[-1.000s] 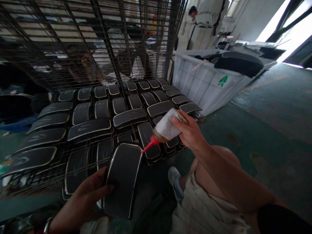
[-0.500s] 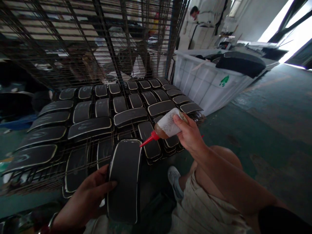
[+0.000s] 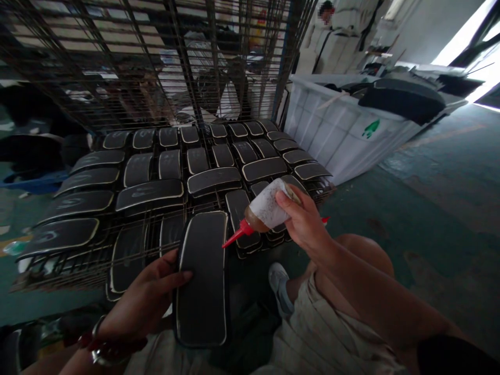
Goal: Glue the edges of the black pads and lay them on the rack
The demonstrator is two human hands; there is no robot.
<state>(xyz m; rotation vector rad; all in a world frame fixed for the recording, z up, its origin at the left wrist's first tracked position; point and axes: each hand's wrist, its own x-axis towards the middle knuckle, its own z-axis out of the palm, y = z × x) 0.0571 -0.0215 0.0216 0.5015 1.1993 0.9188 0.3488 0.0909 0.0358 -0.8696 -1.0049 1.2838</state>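
Note:
My left hand (image 3: pixel 156 286) grips a dark curved panel (image 3: pixel 203 286) by its left edge, thumb on the face and the other fingers behind. A pale line of glue runs around the panel's rim. In my right hand (image 3: pixel 302 216) is a squeeze bottle (image 3: pixel 267 205) with a white label, brown contents and a red nozzle (image 3: pixel 237 233). The bottle is tilted down to the left, its tip at the panel's right edge; whether it touches, I cannot tell. Beyond, similar pale-edged panels (image 3: pixel 214 180) lie in rows on a wire rack (image 3: pixel 156 216).
An upright wire mesh (image 3: pixel 187 62) rises behind the rack. At the right stands a white plastic bin (image 3: pixel 324 117) holding dark pieces. A blue tub (image 3: pixel 35 180) is at the far left. Another person is at the back, near the top. My shoe (image 3: pixel 279 286) is on the green floor.
The nozzle tip has moved down along the panel's right edge, from near the top corner. The panel and my left hand have risen slightly in view, and the camera has shifted a little left.

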